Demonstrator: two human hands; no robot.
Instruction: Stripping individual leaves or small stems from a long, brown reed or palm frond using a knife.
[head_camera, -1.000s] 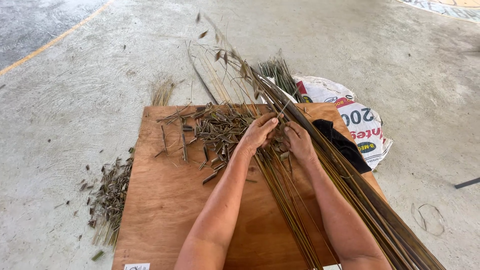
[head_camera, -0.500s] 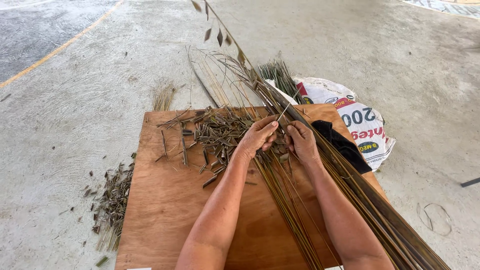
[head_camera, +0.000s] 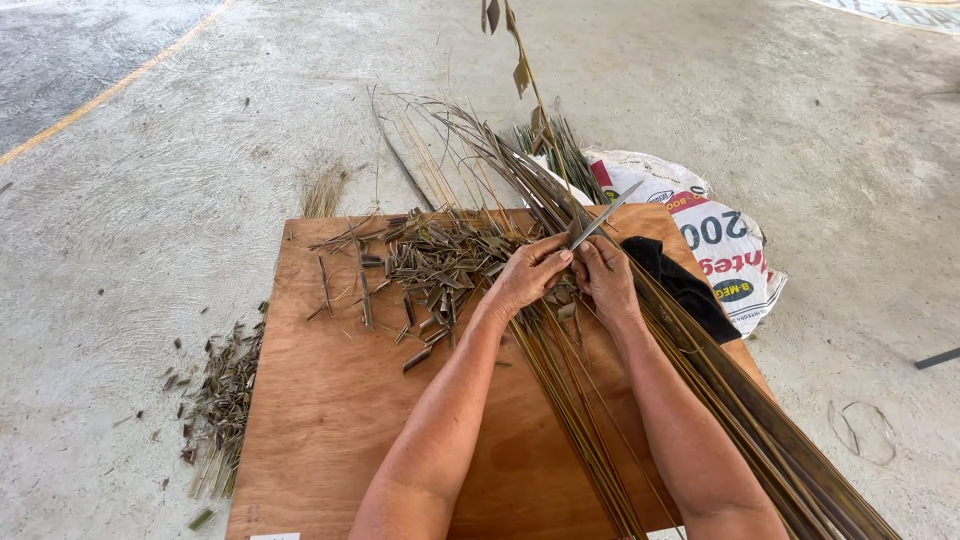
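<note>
The left hand (head_camera: 522, 277) is curled knuckles-up over the centre of the work area, its fingertips pinched on a thin leaf rib (head_camera: 538, 110) that rises steeply away from the person and carries a few small leaf fragments near its far end. The right hand (head_camera: 606, 277) lies just beside the left, almost touching it, and is closed around the handle of a knife (head_camera: 605, 215); the narrow grey blade points up and to the right, away from the fingers, and lies close against the rib near where the left hand grips it. Under both hands a long bundle of stripped ribs (head_camera: 585, 440) runs diagonally across a wooden board (head_camera: 330, 400) toward the lower right edge of the view, with a thicker, darker bundle of leaves (head_camera: 770, 440) lying beside it on the right. A heap of cut leaf trimmings (head_camera: 430, 265) covers the board just left of the left hand. A black cloth (head_camera: 680, 285) rests on the board's right edge, near the right forearm. A white printed sack (head_camera: 720, 240) lies on the concrete floor (head_camera: 150, 200) beyond that edge. Further leaf scraps (head_camera: 222, 390) are scattered on the floor along the board's left side.
</note>
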